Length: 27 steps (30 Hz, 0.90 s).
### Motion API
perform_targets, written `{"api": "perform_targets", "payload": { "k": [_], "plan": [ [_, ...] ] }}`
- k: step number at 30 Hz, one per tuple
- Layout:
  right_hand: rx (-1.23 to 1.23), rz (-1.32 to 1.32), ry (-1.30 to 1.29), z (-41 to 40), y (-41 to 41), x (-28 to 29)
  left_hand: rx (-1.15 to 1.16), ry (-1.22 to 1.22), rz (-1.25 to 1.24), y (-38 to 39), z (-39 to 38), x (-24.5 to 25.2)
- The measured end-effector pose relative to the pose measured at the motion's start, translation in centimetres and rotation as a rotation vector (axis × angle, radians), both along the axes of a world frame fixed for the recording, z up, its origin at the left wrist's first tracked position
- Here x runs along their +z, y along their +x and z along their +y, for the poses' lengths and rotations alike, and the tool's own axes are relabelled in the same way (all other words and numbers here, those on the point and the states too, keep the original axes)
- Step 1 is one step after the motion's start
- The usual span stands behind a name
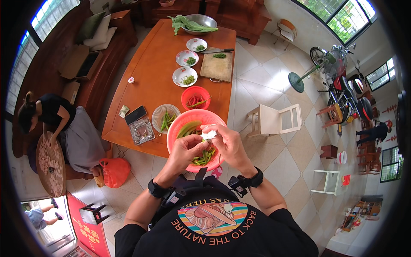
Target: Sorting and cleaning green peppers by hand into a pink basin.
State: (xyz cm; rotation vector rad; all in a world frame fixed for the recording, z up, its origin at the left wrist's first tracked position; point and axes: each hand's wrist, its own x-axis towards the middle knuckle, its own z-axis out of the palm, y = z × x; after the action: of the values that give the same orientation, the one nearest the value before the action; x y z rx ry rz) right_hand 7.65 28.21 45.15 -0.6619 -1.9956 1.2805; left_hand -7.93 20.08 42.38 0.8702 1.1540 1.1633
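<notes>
Above a pink plastic colander [173, 130], my right hand [229, 144] pinches a small white crumpled object [209, 135]; whether it is garlic or paper I cannot tell. The fingertips of my left hand [188, 147] meet at its lower left edge, thumb and forefinger closed together. Green peppers [205, 159] and a larger pale green vegetable [189, 128] lie in the colander, partly covered by my hands. Just beyond it is a red plastic basket [183, 96] of red peppers [195, 100]. To the left, a pale basket [157, 120] contains long green peppers [167, 119].
The wooden table [144, 80] also bears a clear plastic box [141, 131], a phone [135, 115], bowls [181, 72] of chopped greens, and a cutting board [218, 69] with a knife [221, 50]. A chair [271, 119] stands right; a person [54, 112] sits left beside a round tray [61, 154].
</notes>
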Motion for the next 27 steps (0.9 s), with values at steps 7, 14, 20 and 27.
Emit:
{"api": "perform_targets", "payload": {
  "k": [7, 14, 20, 27],
  "plan": [
    [-0.072, 0.046, -0.196, 0.7, 1.2, -1.2, 0.067, -0.014, -0.124, -0.2, -0.6, 0.3],
    [-0.17, 0.104, -0.042, 0.2, 1.2, 1.0, 0.125, 0.003, -0.104, -0.5, -0.2, 0.5],
    [-0.026, -0.135, 0.53, -0.9, -0.8, 1.8, 0.088, 0.055, -0.015, -0.1, -0.7, 0.3],
    [-0.047, -0.043, 0.135, 0.3, -0.3, 0.1, 0.105, 0.032, 0.012, -0.1, -0.9, 0.4]
  ]
}}
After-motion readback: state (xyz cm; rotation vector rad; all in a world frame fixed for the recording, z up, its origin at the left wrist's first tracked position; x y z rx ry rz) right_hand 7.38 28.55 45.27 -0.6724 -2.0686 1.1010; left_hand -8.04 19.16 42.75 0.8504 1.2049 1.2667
